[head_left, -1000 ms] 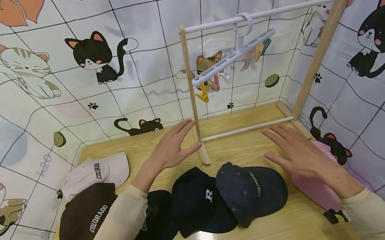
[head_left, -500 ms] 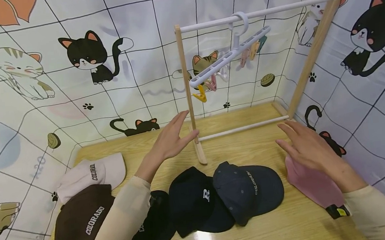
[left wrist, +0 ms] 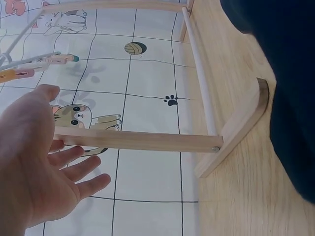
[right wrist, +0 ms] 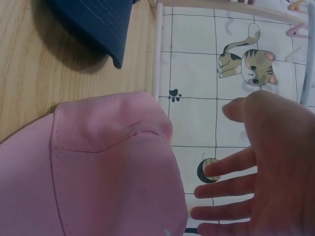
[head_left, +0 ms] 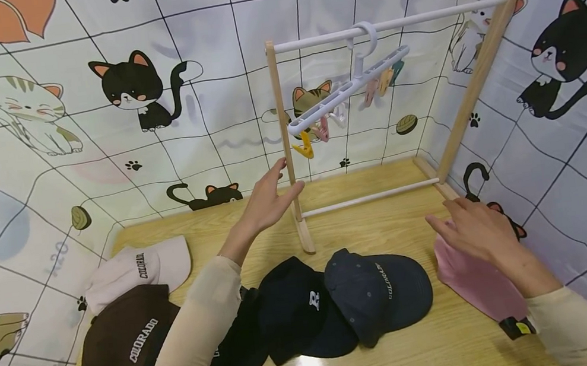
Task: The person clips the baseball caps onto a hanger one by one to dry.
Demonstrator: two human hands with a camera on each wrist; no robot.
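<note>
In the head view my left hand (head_left: 264,203) is beside the left post (head_left: 282,106) of a small wooden rack. Its fingers are relaxed; the left wrist view puts thumb and fingers on either side of that post, holding nothing. My right hand (head_left: 474,228) hovers over a pink cap (head_left: 478,280) at the table's right, partly hiding it. Seen from the right wrist, its fingers are spread and apart from the cap. A white hanger (head_left: 350,90) with several coloured clips, among them a yellow clip (head_left: 304,146), hangs on the rack's top bar (head_left: 426,17).
Along the table (head_left: 408,356) lie a grey-blue cap (head_left: 359,295), a navy cap (head_left: 290,308) with a letter R, a black cap (head_left: 240,343) partly behind my left sleeve, a brown cap (head_left: 122,338) and a pale cap (head_left: 125,272). Cat-print cloth (head_left: 227,64) covers the walls.
My left hand has risen a little towards the rack's left post. The right hand has shifted right and lower, over the pink cap. Caps and hanger stay where they were.
</note>
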